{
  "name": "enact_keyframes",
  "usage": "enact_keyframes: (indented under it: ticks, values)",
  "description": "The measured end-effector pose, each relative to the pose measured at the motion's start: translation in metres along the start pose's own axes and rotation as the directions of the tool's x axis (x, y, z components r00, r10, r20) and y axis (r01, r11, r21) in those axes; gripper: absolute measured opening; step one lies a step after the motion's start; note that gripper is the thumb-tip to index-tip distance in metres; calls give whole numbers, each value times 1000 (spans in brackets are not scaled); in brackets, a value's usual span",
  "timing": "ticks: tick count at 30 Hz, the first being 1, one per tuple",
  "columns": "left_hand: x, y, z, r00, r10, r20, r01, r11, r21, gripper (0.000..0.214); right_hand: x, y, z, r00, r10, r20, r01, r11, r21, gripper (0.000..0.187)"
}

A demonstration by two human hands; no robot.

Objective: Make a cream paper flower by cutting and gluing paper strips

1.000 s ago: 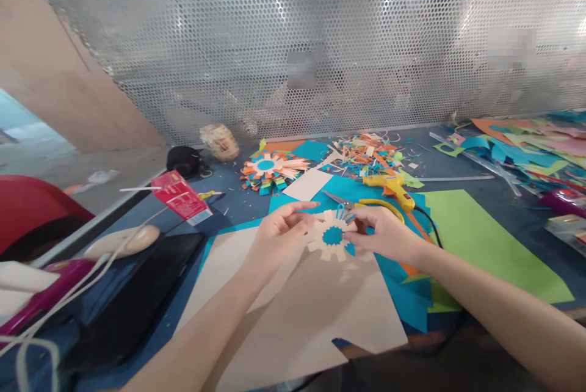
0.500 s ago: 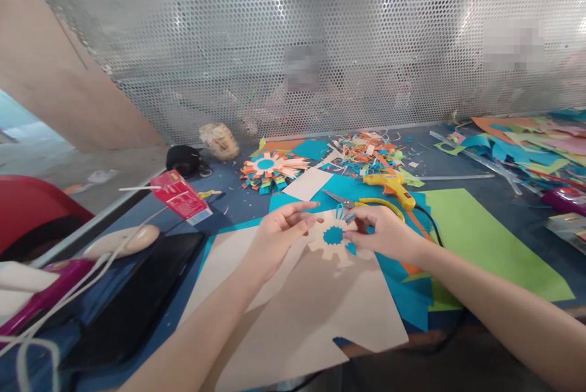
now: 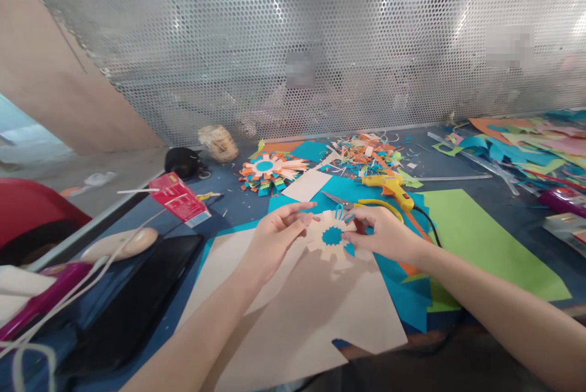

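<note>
A cream paper flower [image 3: 332,250] with notched petals and a blue toothed centre [image 3: 332,235] is held just over a large cream sheet. My right hand [image 3: 378,230] pinches its right edge between thumb and fingers. Thin blue paper loops [image 3: 339,212] stand up at its top, beside those fingertips. At the flower's upper left is my left hand [image 3: 281,234], its fingers partly bent and a gap between index finger and thumb; whether a fingertip touches the petals is unclear. Scissors [image 3: 347,202] with yellow handles lie behind the flower, partly hidden by my right hand.
A yellow glue gun [image 3: 389,189] lies behind my right hand, its black cord over green paper [image 3: 485,251]. Layered paper flowers [image 3: 270,169] and a scrap pile [image 3: 370,154] sit farther back. Left are a red drink carton [image 3: 179,198], a computer mouse [image 3: 121,244] and a black tablet [image 3: 137,300].
My left hand has shifted very slightly left, off the flower's edge. My right hand keeps its pinch on the paper flower; the view has moved a little.
</note>
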State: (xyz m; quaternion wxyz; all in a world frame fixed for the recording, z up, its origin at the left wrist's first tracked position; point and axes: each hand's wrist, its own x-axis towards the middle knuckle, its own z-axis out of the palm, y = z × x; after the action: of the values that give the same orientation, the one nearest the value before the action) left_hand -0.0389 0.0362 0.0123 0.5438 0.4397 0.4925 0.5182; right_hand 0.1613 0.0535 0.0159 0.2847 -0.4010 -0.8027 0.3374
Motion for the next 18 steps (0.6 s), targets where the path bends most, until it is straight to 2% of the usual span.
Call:
enact_keyframes:
  ticks: [5, 10, 14, 18]
  values:
    - [3, 0, 0, 996, 35, -80, -40, 997, -59, 37, 3, 2, 0, 999, 45, -24, -44, 998, 53, 24]
    - [2, -3, 2, 1000, 19, 5, -19, 1000, 18, 38, 5, 3, -1, 998, 47, -28, -45, 996, 82, 26]
    - [1, -4, 1, 999, 47, 12, -47, 999, 27, 36, 4, 5, 1, 999, 39, -14, -38, 997, 73, 25]
    - [0, -1, 1, 999, 7, 39, -8, 1000, 22, 37, 3, 4, 1, 1000, 31, 3, -31, 998, 53, 22]
